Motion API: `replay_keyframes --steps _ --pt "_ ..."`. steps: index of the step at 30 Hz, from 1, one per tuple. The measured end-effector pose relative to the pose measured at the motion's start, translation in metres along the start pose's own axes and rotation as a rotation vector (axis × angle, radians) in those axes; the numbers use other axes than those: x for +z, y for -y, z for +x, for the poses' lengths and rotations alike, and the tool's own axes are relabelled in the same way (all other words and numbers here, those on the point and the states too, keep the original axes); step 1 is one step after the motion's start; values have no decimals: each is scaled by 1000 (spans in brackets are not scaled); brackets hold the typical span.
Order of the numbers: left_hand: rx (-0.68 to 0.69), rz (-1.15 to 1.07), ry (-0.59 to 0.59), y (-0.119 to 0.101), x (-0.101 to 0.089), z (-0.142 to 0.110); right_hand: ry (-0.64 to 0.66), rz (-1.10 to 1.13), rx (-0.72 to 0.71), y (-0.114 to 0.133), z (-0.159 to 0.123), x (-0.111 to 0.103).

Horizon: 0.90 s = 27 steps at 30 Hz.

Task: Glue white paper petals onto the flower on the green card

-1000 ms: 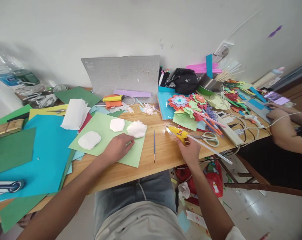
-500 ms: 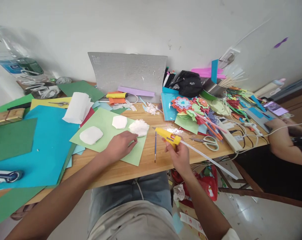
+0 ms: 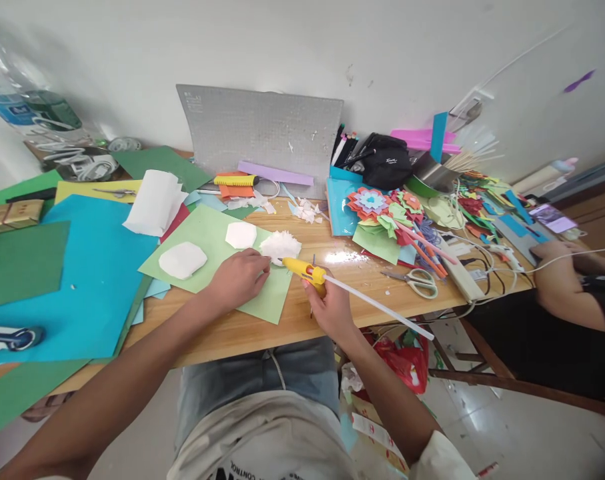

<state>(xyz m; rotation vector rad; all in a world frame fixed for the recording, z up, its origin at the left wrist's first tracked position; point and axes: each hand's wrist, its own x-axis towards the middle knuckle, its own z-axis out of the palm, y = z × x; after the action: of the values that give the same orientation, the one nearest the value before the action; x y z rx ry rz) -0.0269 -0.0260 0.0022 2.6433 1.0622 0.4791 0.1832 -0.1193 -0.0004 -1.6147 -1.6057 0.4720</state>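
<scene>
My right hand (image 3: pixel 332 310) grips a yellow hot glue gun (image 3: pixel 305 271), a long clear glue stick (image 3: pixel 379 307) sticking out of its back. The gun's nozzle is at the lower edge of a fringed white paper piece (image 3: pixel 283 245); whether it touches is unclear. Beside that piece rests my left hand (image 3: pixel 239 279), fingers curled together with the tips at its left edge; what they hold, if anything, is hidden. Under these lies a light green paper sheet (image 3: pixel 202 223), carrying two plain white paper pieces, one larger (image 3: pixel 183 260) and one smaller (image 3: pixel 241 235).
Scissors (image 3: pixel 415 283) lie to the right, near layered paper flowers (image 3: pixel 375 203) and a power strip (image 3: pixel 457 277). A grey cutting mat (image 3: pixel 262 133) leans on the wall. Blue paper (image 3: pixel 97 267) covers the left side. Another person's arm (image 3: pixel 562 280) rests at far right.
My right hand has brought the glue gun leftward, from beside the green sheet to the fringed white piece. My left hand has shifted slightly left, fingers more curled.
</scene>
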Motion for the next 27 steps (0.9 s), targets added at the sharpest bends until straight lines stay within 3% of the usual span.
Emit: replay_keyframes --steps 8,18,27 --pt "153 24 -35 -4 -5 -1 -25 -39 -15 -1 -1 0" --pt "57 108 -11 -4 -5 -1 0 -42 -10 -2 -4 5" --pt "138 74 26 -6 -8 -2 -56 -3 -3 -5 -5 3"
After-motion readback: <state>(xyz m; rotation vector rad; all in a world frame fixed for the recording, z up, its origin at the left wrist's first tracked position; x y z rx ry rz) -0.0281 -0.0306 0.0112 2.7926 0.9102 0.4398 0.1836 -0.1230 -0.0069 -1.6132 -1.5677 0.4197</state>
